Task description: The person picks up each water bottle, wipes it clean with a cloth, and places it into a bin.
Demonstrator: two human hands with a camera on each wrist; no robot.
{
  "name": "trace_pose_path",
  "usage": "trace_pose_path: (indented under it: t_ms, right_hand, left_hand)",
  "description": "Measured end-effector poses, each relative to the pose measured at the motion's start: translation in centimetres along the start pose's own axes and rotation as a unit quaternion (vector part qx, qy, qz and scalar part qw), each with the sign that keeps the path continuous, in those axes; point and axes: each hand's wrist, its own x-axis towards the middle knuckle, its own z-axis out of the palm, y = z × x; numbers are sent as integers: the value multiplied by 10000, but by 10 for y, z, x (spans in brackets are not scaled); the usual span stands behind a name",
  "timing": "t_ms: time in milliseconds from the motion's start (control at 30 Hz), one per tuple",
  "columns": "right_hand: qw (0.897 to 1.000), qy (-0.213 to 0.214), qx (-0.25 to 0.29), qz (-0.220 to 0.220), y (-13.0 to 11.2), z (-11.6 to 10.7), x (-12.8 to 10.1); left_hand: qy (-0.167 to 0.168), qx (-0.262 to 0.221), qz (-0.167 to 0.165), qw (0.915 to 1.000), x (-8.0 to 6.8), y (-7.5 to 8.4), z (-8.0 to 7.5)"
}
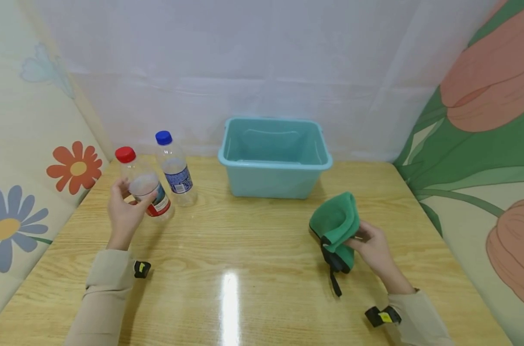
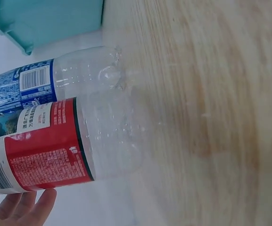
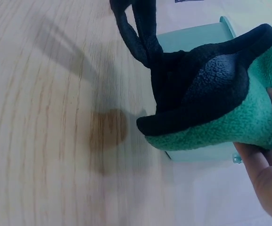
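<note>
In the head view my left hand (image 1: 125,211) is round a clear plastic bottle (image 1: 145,179) with a red cap, thumb in front of its label and fingers at its far left side. Its red label shows close up in the left wrist view, with fingertips (image 2: 44,202) along one edge. Right beside it stands a blue-capped bottle (image 1: 175,175). My right hand (image 1: 374,245) pinches a folded green fleece item (image 1: 337,221) with black edging and a dangling black strap. The right wrist view shows its black-trimmed opening with a dark lining; its exact kind I cannot tell.
A light blue plastic tub (image 1: 272,180) stands at the back middle of the wooden table (image 1: 227,240), against a white cloth backdrop (image 1: 266,53). Flower-patterned panels (image 1: 19,202) border the table on both sides.
</note>
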Motion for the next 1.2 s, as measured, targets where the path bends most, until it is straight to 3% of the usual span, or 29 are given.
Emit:
trace_pose_path:
  t_ms: [133,400,800,1200]
  right_hand:
    - [10000,2,57,-19,0,1,0]
    - [9999,42,32,-94,-2,2,-1]
    - [9999,103,4,-4,-4,4,-3]
    - [9998,107,94,-114,-5,6,-2]
  left_hand:
    - [-36,97,149,9998,-8,3,-5]
    - [-96,-110,973,9951,-17,0,-5]
    - [-459,27,1467,9881,-42,29,1]
    - [-809,-338,2062,9746,-53,43,14]
